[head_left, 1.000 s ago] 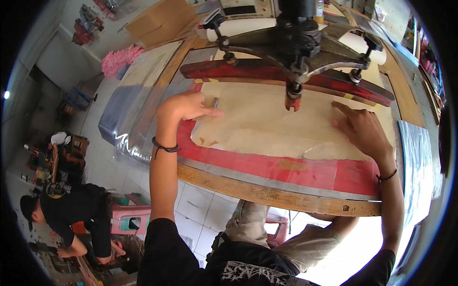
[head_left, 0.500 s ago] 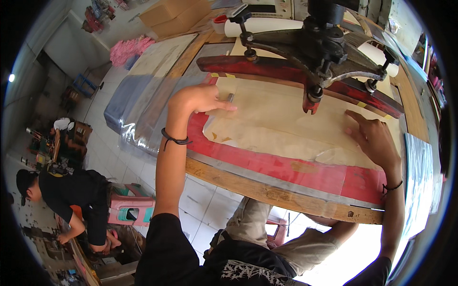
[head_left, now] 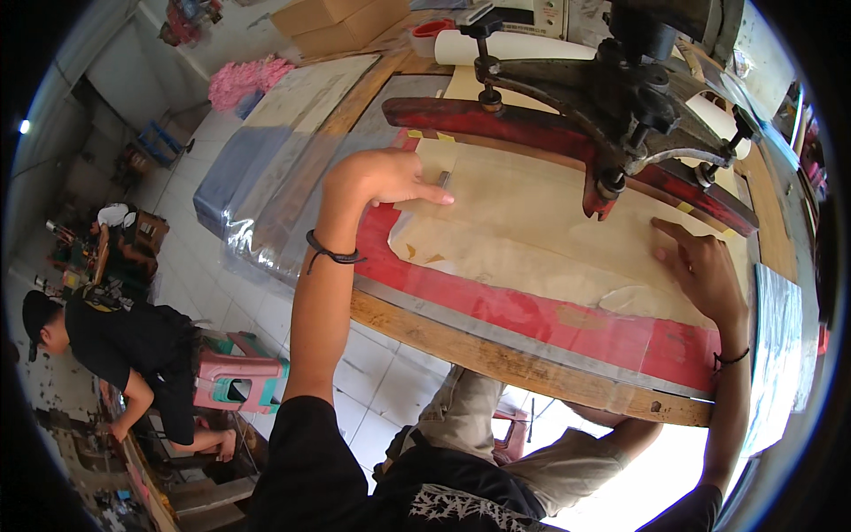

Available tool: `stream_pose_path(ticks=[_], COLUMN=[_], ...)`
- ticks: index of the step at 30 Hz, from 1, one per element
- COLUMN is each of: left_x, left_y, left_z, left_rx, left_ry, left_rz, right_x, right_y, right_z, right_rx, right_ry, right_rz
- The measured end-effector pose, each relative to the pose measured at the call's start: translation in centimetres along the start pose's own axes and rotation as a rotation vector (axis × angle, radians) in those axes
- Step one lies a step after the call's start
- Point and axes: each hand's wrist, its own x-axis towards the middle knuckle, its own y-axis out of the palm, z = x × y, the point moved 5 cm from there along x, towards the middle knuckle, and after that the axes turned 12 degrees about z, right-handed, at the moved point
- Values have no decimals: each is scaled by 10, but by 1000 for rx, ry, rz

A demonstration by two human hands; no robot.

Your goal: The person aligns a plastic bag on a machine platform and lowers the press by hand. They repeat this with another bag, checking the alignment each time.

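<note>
A tan sheet (head_left: 532, 208) with a torn-looking lower edge lies over a red sheet (head_left: 496, 297) on the table. Yellow tape bits mark its upper edge. On the left end of the tan sheet rests my left hand (head_left: 394, 177), wrist bent, thumb stretched out; its other fingers are mostly hidden. By that thumb is a small metal piece (head_left: 445, 179). Toward the right end, my right hand (head_left: 705, 266) touches the tan sheet with fingers apart and the index finger extended. Above both stands a black press head (head_left: 638, 106) with a long red bar (head_left: 532, 129).
Clear plastic sheets (head_left: 257, 222) hang over the table's left side; more blue-tinted plastic (head_left: 776, 355) lies at the right. A wooden edge (head_left: 496, 355) runs along the front. A white roll (head_left: 505, 49) and cardboard box (head_left: 332, 22) sit behind. Another person (head_left: 133, 346) works at lower left.
The view has shifted slightly, so the table and press appear a little farther right. Both hands keep about the same place on the tan sheet.
</note>
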Motion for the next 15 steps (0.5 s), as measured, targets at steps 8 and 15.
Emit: stream_pose_path(ticks=[8,15], left_x=[-5,-5], left_y=[0,-1], left_z=[-2,-5], left_rx=[-62,-64], left_ry=[-36,-57], left_rz=[29,84], right_x=[-1,-4], right_y=[-2,0], right_z=[8,3], right_rx=[10,-17], right_ry=[3,-83], right_rz=[26,15])
